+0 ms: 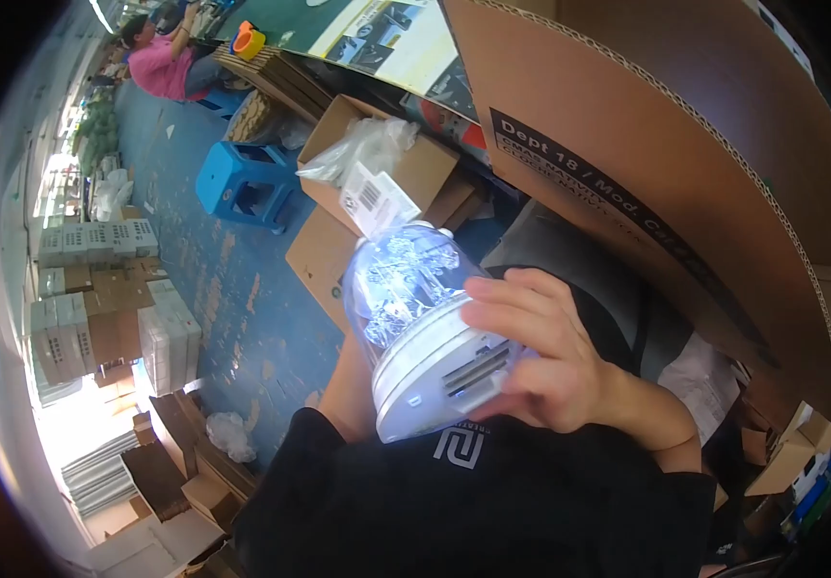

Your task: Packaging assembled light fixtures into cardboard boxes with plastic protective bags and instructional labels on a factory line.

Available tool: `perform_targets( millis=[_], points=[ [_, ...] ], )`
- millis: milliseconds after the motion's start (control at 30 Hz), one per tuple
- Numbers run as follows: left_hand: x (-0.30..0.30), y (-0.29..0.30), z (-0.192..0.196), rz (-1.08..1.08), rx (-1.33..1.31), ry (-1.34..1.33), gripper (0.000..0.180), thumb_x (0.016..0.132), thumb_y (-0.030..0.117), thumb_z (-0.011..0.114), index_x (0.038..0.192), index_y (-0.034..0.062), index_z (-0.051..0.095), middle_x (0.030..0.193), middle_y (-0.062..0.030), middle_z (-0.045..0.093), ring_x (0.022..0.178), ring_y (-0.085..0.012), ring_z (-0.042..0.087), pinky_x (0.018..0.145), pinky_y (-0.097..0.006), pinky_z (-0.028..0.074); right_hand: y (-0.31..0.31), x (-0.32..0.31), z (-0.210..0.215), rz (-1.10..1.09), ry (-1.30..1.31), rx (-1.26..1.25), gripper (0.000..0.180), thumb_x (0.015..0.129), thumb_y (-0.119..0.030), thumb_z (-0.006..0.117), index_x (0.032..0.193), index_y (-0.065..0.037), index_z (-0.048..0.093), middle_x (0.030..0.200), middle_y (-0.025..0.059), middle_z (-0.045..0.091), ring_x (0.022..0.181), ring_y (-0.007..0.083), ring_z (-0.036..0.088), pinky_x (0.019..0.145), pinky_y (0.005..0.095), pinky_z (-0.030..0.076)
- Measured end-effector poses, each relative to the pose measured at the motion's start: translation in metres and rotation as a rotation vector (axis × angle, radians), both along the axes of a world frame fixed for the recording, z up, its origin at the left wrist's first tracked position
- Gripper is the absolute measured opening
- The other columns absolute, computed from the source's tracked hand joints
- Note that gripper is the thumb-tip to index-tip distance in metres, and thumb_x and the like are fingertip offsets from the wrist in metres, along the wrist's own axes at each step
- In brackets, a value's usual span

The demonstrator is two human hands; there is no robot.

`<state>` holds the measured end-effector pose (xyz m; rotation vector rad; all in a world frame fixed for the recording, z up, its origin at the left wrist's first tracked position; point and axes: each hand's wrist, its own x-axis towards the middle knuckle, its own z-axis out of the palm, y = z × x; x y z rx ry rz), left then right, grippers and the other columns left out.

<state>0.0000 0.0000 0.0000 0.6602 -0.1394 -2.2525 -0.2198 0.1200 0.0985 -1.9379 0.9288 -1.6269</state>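
A clear dome ornament (406, 279) glows bluish white in front of my chest, with shiny figures inside. It is tilted, so the underside of its white base (410, 400) faces me. A slotted battery compartment (478, 371) shows in that underside. My right hand (550, 352) grips the base, its fingers along the rim and its thumb by the compartment. Behind the dome, my left hand (350, 361) holds it from the far side; its fingers are hidden. At the top of the dome is a white paper tag (377, 197) with a barcode.
A large cardboard box (608, 125) rises at the right. Ahead stands an open carton (435, 159) with clear plastic bags (367, 149), beside a blue stool (247, 183). Stacked boxes (112, 318) line the left. A person in pink (165, 63) sits far left.
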Motion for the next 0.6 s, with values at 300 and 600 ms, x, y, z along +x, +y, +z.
perform_targets(
  millis=[300, 600],
  points=[
    [-0.019, 0.004, 0.038, 0.009, -0.075, -0.050, 0.051, 0.100, 0.037, 0.052, 0.124, -0.0069, 0.058, 0.118, -0.0259, 0.066, 0.101, -0.0364, 0.069, 0.086, -0.045, 0.060, -0.005, -0.019, 0.018, 0.073, -0.112, 0.098, 0.027, 0.078, -0.010, 0.082, 0.101, -0.006, 0.068, 0.121, 0.0243, 0.065, 0.111, 0.0372, 0.066, 0.094, 0.0444, 0.051],
    [-0.010, -0.006, 0.030, -0.006, -0.065, -0.190, 0.048, 0.100, 0.032, 0.054, 0.123, -0.0095, 0.058, 0.115, -0.0270, 0.067, 0.099, -0.0358, 0.070, 0.084, -0.043, 0.062, -0.010, -0.022, 0.048, 0.157, -0.290, 0.444, 0.044, 0.080, -0.009, 0.080, 0.122, -0.002, 0.067, 0.131, 0.0194, 0.064, 0.126, 0.0381, 0.059, 0.106, 0.0458, 0.045]
  ],
)
